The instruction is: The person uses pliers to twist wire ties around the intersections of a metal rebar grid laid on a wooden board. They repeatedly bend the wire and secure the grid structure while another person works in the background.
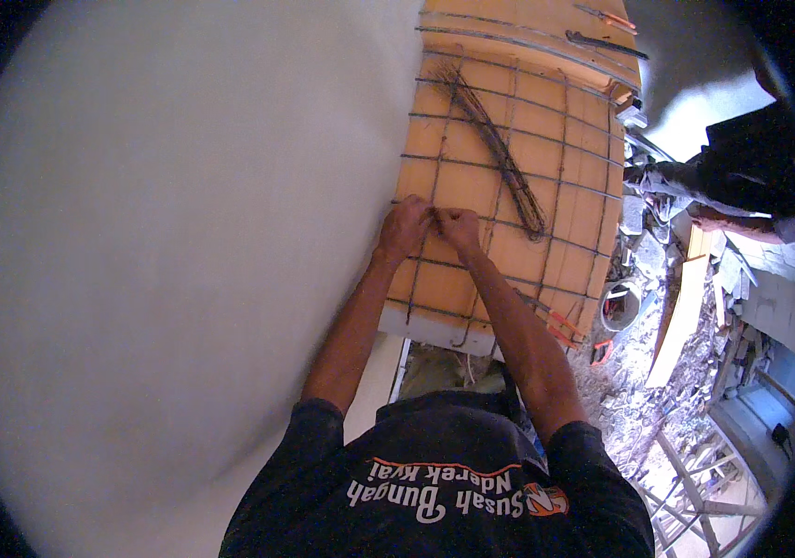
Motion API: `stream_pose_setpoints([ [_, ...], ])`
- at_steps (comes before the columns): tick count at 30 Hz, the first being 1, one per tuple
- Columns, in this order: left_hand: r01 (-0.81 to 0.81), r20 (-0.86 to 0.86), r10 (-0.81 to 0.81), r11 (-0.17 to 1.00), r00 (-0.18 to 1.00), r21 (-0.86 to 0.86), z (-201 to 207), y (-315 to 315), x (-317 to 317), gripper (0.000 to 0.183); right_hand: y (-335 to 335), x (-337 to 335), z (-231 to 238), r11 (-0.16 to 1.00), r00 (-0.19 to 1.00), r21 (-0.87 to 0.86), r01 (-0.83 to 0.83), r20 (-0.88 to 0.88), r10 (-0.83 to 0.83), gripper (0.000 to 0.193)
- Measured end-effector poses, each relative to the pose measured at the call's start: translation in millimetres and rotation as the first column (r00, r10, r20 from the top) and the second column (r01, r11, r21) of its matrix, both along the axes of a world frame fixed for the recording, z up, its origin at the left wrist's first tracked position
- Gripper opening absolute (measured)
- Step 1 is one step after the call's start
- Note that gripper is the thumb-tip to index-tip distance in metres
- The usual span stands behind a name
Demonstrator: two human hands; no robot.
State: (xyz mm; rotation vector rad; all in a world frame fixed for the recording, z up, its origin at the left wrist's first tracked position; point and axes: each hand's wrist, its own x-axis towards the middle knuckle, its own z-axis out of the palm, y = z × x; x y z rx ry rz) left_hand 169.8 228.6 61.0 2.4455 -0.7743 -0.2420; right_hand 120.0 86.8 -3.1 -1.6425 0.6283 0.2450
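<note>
A grid of thin steel rebar (pixel 558 177) lies over an orange-brown board (pixel 472 191). My left hand (pixel 406 226) and my right hand (pixel 459 230) meet at a bar crossing near the grid's left edge. Both are closed, fingertips nearly touching; whatever is pinched between them is too small to make out. Just beyond and to the right, a long bundle of thin dark tie wire (pixel 495 144) rests slantwise across the bars. Beside my right forearm lies a tool with red-orange handles (pixel 560 325), partly hidden by the arm.
A pale wall (pixel 165 232) rises along the left. At the far end lie orange-handled pliers (pixel 618 19) and a dark bar-like tool (pixel 607 45). To the right, rubble surrounds a bucket (pixel 621 305) and a plank (pixel 678 321). Another person (pixel 760 158) in dark clothing is there.
</note>
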Motion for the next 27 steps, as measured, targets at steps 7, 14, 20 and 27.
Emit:
stream_pose_setpoints([
  [7, 0.057, 0.036, -0.052, 0.986, 0.998, -0.155, -11.2, 4.2, 5.7, 0.020, -3.7, -2.4, -1.7, 0.994, 0.993, -0.104, -0.026, 0.112, 0.037, 0.033],
  [14, 0.004, -0.125, 0.010, 0.994, 0.992, 0.114, -4.3, -6.5, 30.9, 0.014, 17.9, -9.0, 29.9, 0.778, 0.919, -0.626, 0.047, 0.333, 0.213, 0.026],
  [20, 0.089, -0.104, -0.059, 0.946, 0.993, 0.311, 0.0, -30.2, 50.9, 0.014, -6.9, 3.4, 39.0, 0.745, 0.904, -0.584, -0.321, 0.045, 0.424, 0.027],
  [27, -0.320, -0.352, 0.334, 0.942, 0.874, 0.100, -30.2, 18.6, 55.3, 0.021, 5.2, 37.0, 114.3, 0.620, 0.806, -0.655, -0.431, 0.029, 0.591, 0.035],
])
